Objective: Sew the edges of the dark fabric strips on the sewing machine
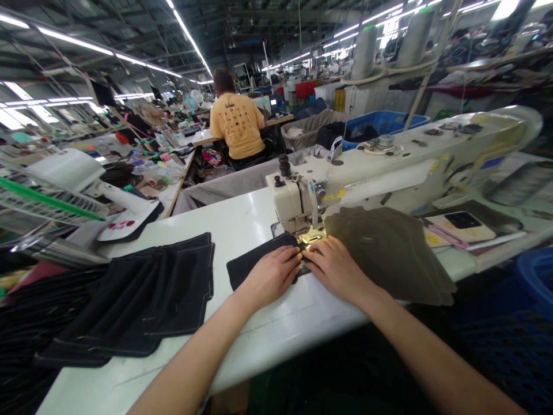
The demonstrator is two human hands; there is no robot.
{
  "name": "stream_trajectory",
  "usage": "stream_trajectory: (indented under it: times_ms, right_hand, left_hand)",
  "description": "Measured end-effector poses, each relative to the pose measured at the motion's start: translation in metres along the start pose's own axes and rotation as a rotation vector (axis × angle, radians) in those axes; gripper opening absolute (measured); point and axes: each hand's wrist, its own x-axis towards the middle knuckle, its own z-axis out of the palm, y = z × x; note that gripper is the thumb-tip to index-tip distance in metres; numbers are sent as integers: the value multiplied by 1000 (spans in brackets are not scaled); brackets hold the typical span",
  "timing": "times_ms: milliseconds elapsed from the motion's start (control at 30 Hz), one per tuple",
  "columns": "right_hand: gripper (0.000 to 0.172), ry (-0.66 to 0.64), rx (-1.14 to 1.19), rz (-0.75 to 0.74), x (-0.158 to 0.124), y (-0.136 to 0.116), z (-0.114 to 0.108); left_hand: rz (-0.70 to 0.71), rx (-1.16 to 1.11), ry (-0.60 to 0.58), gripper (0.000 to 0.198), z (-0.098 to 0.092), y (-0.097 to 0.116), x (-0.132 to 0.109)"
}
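Note:
Both my hands rest on a small black fabric piece [253, 262] lying on the white table [242, 225] under the needle area of a white sewing machine [389, 161]. My left hand [270, 276] lies on the piece with fingers curled toward the presser foot. My right hand [334, 268] presses the same piece from the right, fingertips meeting the left hand's. Just right of my right hand lies an olive-brown stack of fabric [389, 253].
A pile of black stitched fabric pieces [147, 300] covers the table's left part. A white desk lamp [108, 184] stands at far left. A person in a yellow shirt [237, 121] sits ahead, back turned. A blue bin [380, 124] stands behind the machine.

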Motion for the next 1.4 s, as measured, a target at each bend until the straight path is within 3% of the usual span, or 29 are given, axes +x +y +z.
stream_trajectory:
  times_ms: [367, 833, 1167, 1300, 1400]
  right_hand:
    - [24, -26, -14, 37, 7, 2, 4]
    - [24, 7, 3, 50, -1, 1, 6]
    - [28, 90, 78, 61, -15, -4, -5]
    - [33, 164, 127, 79, -24, -2, -10]
    - [36, 177, 215, 52, -32, -5, -11]
  left_hand:
    - [-20, 9, -9, 32, 2, -33, 14]
    - [-57, 35, 24, 34, 4, -30, 14]
    - [-129, -35, -114, 47, -13, -40, 14]
    - [-388, 205, -244, 23, -33, -26, -2]
    - [-610, 353, -366, 20, -44, -7, -16]
